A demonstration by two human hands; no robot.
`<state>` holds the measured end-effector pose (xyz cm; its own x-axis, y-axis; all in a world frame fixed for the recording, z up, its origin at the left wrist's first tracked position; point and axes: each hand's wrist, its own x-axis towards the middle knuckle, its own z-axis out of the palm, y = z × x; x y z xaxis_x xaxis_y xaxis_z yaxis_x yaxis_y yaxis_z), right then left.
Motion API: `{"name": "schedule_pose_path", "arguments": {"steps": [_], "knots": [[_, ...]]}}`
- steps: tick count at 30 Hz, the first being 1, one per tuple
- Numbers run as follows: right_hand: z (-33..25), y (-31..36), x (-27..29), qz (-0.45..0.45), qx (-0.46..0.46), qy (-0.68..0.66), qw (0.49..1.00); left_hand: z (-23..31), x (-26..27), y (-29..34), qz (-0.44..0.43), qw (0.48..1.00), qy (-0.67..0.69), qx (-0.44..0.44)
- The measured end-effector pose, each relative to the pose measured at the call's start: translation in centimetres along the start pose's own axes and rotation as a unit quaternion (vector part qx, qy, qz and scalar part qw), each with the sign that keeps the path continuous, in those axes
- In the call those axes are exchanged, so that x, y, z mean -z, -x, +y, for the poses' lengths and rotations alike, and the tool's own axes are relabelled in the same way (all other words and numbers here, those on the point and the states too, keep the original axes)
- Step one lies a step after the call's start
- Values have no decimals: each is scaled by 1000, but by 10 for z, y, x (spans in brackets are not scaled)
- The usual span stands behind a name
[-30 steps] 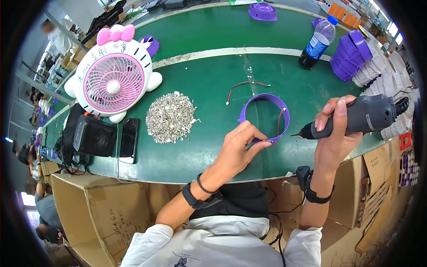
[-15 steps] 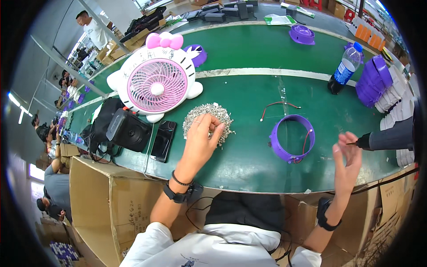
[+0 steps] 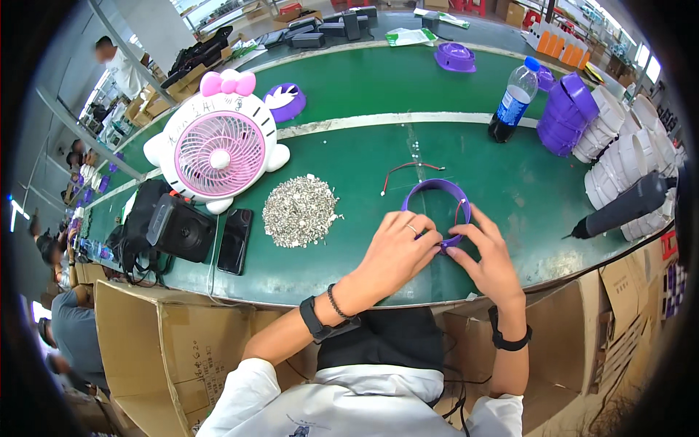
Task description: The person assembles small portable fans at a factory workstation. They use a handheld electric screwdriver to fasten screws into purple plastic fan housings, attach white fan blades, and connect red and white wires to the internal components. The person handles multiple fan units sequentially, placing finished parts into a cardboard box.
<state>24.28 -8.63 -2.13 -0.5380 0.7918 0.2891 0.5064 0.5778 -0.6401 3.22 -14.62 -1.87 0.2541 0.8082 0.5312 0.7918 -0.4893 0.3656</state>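
A purple plastic ring [image 3: 437, 183] lies on the green table in front of me, with a red wire [image 3: 458, 211] at its right inner side. My right hand [image 3: 489, 256] grips the ring's near right edge between thumb and fingers. At the near left edge my left hand [image 3: 403, 249] is closed, its fingertips pinched beside the rim; what they hold, if anything, is too small to make out. Left of my hands is a heap of small metal screws [image 3: 301, 211]. A dark electric screwdriver [image 3: 623, 207] hangs at the right, apart from both hands.
A white and pink cat-shaped fan [image 3: 218, 156], a black speaker [image 3: 182, 227] and a phone [image 3: 235, 242] stand or lie at left. A loose red wire [image 3: 411, 166] lies beyond the ring. At right are a drink bottle [image 3: 514, 102], stacked purple rings [image 3: 566, 116] and white rings [image 3: 619, 164].
My left hand has left the screw heap and moved right to the ring. My right hand has moved left from beside the screwdriver onto the ring. The whole view has shifted.
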Motion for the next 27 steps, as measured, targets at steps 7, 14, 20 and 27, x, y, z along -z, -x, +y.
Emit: {"name": "schedule_pose_path", "arguments": {"steps": [7, 14, 20, 27], "knots": [[-18, 8, 3, 38, -7, 51, 998, 17, 38, 4, 94, 992, 69, -40], [-46, 68, 58, 44, -99, -28, 994, -26, 118, -1, 146, 930, 313, 127], [-52, 146, 119, -141, -28, -178, 973, -68, 78, -29, 52, 973, 137, 180], [3, 225, 200, 343, -195, -29, 918, -67, 59, -37, -35, 994, -10, 101]]}}
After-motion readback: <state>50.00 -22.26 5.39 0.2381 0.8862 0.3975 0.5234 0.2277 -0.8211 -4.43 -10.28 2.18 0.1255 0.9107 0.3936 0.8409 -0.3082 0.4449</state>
